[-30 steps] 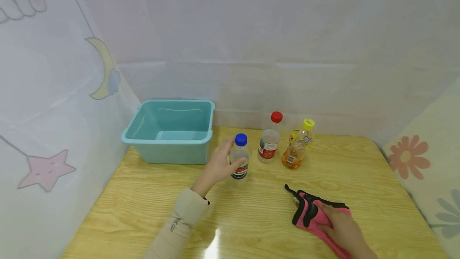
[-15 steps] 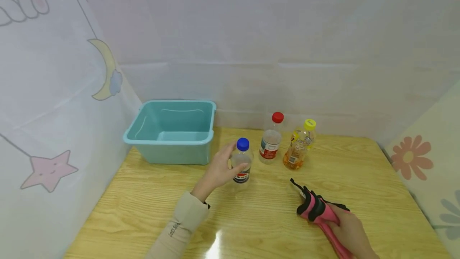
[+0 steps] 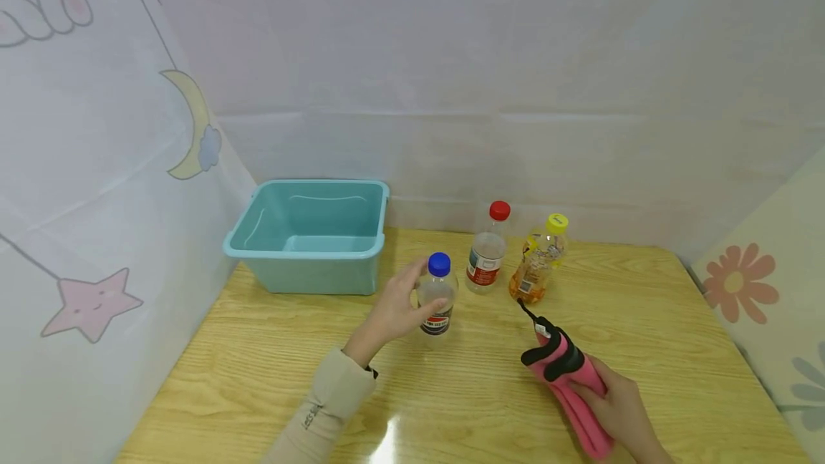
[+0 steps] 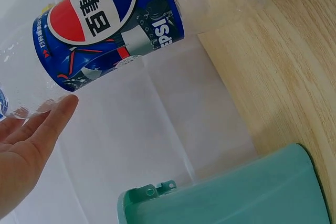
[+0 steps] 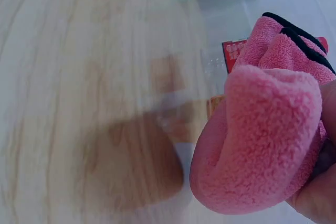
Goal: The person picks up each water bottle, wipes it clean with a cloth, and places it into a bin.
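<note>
My left hand (image 3: 392, 312) grips a clear plastic Pepsi bottle (image 3: 437, 322) with a blue cap, thumb in front and fingers behind. The bottle stands upright; in the left wrist view its blue label (image 4: 105, 19) is large and my fingertips touch the clear plastic. At the right, my right hand (image 3: 620, 407) holds a folded pink towel (image 3: 570, 389) with black edging and a black loop. Fluffy pink pile of the towel (image 5: 268, 135) fills much of the right wrist view, hiding part of the bottles beyond.
A light blue plastic basin (image 3: 309, 267) stands at the back left. Behind the Pepsi bottle are a red-capped bottle (image 3: 485, 263) and a yellow-capped bottle (image 3: 531, 281) with orange liquid low inside. All rest on a wood-grain table (image 3: 258, 378) backed by white cloth (image 3: 451, 56).
My left hand and the Pepsi bottle have come slightly nearer to me. The towel, spread wider before, is now folded narrower and lifted in my right hand.
</note>
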The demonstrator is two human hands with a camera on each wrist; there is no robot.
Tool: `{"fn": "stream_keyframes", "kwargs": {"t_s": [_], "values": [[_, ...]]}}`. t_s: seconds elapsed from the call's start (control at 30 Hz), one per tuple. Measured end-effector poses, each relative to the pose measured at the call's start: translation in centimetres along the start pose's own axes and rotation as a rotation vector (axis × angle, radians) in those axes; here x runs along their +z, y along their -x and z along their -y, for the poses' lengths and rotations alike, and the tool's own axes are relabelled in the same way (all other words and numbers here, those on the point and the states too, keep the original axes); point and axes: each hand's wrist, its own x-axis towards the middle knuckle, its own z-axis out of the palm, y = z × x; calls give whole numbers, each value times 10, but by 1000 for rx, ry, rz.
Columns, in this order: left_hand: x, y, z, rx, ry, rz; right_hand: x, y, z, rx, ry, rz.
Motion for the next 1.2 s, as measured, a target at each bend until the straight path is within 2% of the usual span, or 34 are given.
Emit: {"fn": "stream_keyframes", "kwargs": {"t_s": [0.47, 0.7, 0.87, 1.2], "values": [[2, 10, -8, -8, 2, 38, -3, -7, 29, 41, -151, -96], [3, 13, -11, 12, 13, 51, -3, -12, 37, -12, -205, -146], [4, 16, -14, 38, 17, 48, -3, -16, 44, -21, -273, -154], [7, 23, -20, 37, 80, 72, 1, -17, 55, -46, -390, -173]]}}
